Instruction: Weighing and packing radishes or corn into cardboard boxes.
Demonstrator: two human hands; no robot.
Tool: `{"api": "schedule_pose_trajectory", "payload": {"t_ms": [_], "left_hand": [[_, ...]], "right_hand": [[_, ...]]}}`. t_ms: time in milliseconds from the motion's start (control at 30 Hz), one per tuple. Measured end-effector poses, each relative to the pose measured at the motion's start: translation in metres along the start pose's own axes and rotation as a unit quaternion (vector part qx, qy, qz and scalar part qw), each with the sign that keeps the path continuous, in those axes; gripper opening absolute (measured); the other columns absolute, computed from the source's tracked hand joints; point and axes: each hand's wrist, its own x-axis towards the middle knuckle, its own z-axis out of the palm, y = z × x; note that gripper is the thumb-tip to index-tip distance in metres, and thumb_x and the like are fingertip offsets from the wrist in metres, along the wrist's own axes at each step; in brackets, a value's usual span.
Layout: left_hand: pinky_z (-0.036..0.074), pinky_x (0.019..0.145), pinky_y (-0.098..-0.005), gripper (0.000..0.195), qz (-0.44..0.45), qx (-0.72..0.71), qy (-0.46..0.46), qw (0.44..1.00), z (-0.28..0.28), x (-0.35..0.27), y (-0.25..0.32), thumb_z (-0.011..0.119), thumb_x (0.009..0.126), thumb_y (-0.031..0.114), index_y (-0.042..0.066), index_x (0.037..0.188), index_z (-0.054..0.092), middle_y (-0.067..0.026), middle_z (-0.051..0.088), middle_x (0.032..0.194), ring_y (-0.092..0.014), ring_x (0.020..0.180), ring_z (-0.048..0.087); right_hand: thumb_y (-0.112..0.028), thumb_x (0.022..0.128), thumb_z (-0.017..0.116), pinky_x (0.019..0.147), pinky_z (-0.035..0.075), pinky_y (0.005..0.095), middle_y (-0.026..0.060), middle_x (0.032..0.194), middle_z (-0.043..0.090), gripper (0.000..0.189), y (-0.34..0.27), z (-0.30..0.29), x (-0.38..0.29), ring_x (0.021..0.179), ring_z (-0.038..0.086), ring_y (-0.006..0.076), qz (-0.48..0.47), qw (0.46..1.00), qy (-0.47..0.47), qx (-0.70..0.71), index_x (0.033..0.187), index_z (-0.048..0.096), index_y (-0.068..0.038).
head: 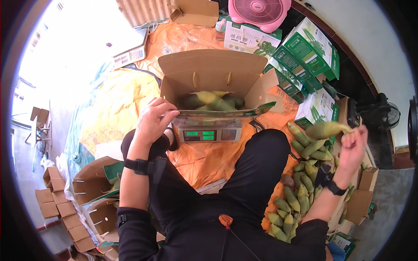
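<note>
My left hand (155, 120) rests on the near left edge of an open cardboard box (212, 70), its thumb over the rim. Several green radishes (215, 101) lie inside the box, which stands on a digital scale (209, 134) with a lit green display. Off to the right, my right hand (352, 146) grips a green radish (326, 130) by its thin pale end, holding it above a heap of loose green radishes (302, 189). The held radish looks slightly blurred.
Printed green-and-white cartons (310, 49) are stacked at the upper right, near a pink fan (259, 13). A black fan (385, 112) stands by the wall. Open boxes (94, 182) sit at the left on the sheeting. Another scale (130, 57) lies at the upper left.
</note>
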Motion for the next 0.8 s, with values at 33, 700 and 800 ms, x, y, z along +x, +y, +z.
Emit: {"api": "schedule_pose_trajectory", "payload": {"t_ms": [33,700,800], "left_hand": [[0.047,0.070,-0.0352,0.014,-0.001,0.001,0.001,1.000,0.000,-0.002,-0.002,0.068,0.078,0.017,0.003,0.081,0.067,-0.0087,0.061,0.077,-0.027,0.079,0.058],[0.046,0.069,-0.0353,0.016,-0.012,-0.014,-0.014,1.000,-0.005,-0.003,-0.006,0.070,0.076,0.017,0.003,0.081,0.067,-0.0092,0.061,0.078,-0.027,0.077,0.058],[0.046,0.069,-0.0349,0.016,-0.015,-0.005,-0.010,1.000,-0.003,-0.003,-0.005,0.071,0.075,0.017,0.003,0.082,0.067,-0.0097,0.061,0.078,-0.027,0.077,0.058]], "right_hand": [[-0.008,0.092,0.050,0.051,0.026,0.0221,-0.0026,0.066,0.034,0.007,-0.010,0.020,0.007,0.053,0.029,0.0063,-0.021,0.999,-0.030,0.013,0.099,0.048,-0.007],[-0.013,0.092,0.051,0.062,0.046,0.0231,0.0045,0.087,0.061,0.020,0.074,0.230,0.036,0.072,0.058,0.0096,0.128,0.909,-0.354,-0.179,0.110,0.053,-0.003],[-0.017,0.093,0.051,0.065,0.047,0.0214,0.0067,0.108,0.062,0.027,0.076,0.214,0.029,0.081,0.061,0.0104,0.142,0.847,-0.423,-0.288,0.116,0.053,-0.004]]}}
